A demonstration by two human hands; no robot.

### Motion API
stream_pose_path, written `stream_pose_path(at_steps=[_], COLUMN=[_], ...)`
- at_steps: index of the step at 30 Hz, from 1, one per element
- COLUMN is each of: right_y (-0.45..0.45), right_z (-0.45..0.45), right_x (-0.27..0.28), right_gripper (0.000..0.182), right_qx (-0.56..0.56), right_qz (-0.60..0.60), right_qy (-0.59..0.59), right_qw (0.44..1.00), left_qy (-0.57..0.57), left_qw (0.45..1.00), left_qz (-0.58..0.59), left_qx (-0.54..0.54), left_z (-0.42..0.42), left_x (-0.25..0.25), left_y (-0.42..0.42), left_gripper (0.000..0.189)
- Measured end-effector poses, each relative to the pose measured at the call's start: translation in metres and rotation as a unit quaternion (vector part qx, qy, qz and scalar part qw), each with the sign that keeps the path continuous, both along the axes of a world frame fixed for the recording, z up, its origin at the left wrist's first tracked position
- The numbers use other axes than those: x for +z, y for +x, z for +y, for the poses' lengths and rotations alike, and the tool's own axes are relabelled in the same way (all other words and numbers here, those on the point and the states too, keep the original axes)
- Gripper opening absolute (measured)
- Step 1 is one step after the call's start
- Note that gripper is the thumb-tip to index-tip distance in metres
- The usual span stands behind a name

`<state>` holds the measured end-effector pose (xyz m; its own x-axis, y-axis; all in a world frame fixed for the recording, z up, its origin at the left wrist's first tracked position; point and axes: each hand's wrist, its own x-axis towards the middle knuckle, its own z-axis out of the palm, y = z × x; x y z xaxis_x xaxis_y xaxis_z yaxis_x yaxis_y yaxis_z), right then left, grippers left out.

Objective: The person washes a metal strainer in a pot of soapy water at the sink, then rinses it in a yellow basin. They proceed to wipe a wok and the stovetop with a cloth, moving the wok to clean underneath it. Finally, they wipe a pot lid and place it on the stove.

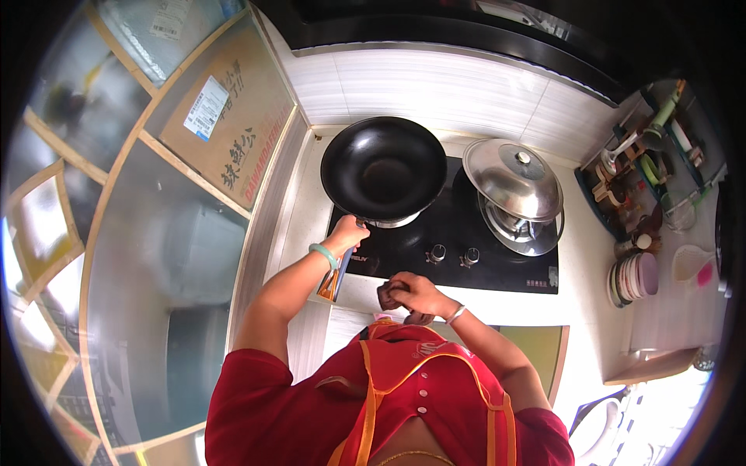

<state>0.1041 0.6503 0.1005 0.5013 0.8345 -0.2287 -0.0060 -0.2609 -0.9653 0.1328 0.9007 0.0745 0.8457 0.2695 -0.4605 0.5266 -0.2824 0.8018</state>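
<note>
My left hand (pixel 347 233) is closed around the handle of a black wok (pixel 384 169), which is held over the left burner (pixel 395 221) of a black gas hob (pixel 408 250). The inside of the wok looks bare and dark. In front of the hob's near edge, close to my apron, my right hand (pixel 421 294) grips a dark brown cloth (pixel 389 296), part of which hangs below the fingers. Two control knobs (pixel 437 253) lie just beyond my right hand.
A domed steel lid (pixel 513 177) sits tilted on the right burner's cookware. Stacked bowls (pixel 635 279) and a rack of utensils (pixel 635 169) stand to the right. A range hood (pixel 454 49) overhangs the back, and a frosted-panel cabinet (pixel 169 233) borders the left.
</note>
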Motion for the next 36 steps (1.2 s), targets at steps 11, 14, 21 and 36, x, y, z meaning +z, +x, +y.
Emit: stream_pose_path(at_steps=[11, 14, 21, 36], right_y=[-0.008, -0.001, 0.069, 0.009], right_z=[-0.025, -0.020, -0.041, -0.003], right_x=[0.072, 0.062, 0.184, -0.042], right_gripper=[0.042, 0.049, 0.033, 0.035], right_qx=[-0.287, -0.262, -0.295, -0.216], right_qz=[-0.548, -0.622, -0.465, 0.530], right_qy=[0.167, 0.145, 0.285, 0.420], right_qw=[0.767, 0.723, 0.785, 0.704], left_qy=[-0.414, -0.394, -0.438, -0.482], left_qw=[0.910, 0.918, 0.896, 0.869], left_qz=[-0.003, -0.029, -0.035, -0.067], left_qx=[-0.023, -0.042, -0.064, -0.084], left_z=[-0.078, -0.125, -0.167, -0.142], left_x=[0.098, 0.127, 0.158, 0.156], left_y=[-0.081, -0.111, -0.173, -0.224], left_gripper=[0.012, 0.012, 0.012, 0.016])
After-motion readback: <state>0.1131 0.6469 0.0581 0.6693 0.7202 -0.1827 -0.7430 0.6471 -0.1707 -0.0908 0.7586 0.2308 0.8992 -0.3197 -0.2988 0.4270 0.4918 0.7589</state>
